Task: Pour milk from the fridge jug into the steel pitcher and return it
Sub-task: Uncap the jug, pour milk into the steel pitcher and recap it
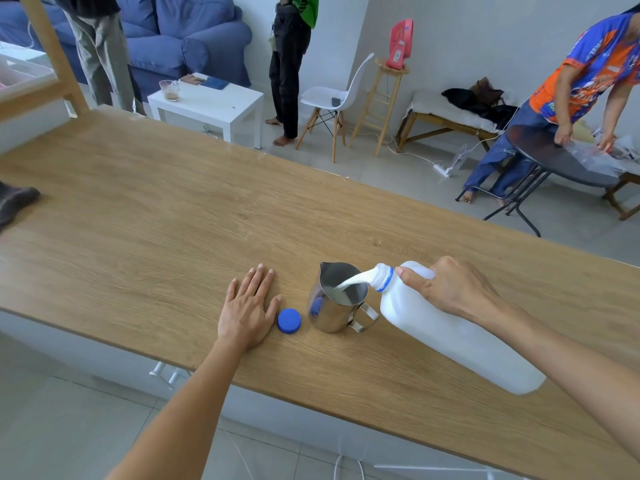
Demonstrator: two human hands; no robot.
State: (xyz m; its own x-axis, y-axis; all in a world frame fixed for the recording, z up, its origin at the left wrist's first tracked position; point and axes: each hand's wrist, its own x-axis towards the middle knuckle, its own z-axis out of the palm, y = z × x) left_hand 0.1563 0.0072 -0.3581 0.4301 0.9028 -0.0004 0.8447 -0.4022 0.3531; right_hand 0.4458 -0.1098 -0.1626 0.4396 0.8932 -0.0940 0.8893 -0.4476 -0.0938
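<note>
A white plastic milk jug [446, 336] is tilted steeply to the left, its open neck with a blue ring just over the rim of the steel pitcher [334, 299]. A white stream of milk runs from the neck into the pitcher, which stands upright on the wooden counter [156, 216] with its handle toward me. My right hand [450, 289] grips the jug's handle near the neck. The jug's blue cap [289, 320] lies on the counter left of the pitcher. My left hand [247, 308] rests flat, fingers spread, just left of the cap.
The counter's far edge runs diagonally behind the pitcher. Beyond it are a white side table [207, 102] with a glass, a white chair [332, 98], a wooden stool, a blue sofa and three people. A dark object [15, 202] lies at the counter's left end.
</note>
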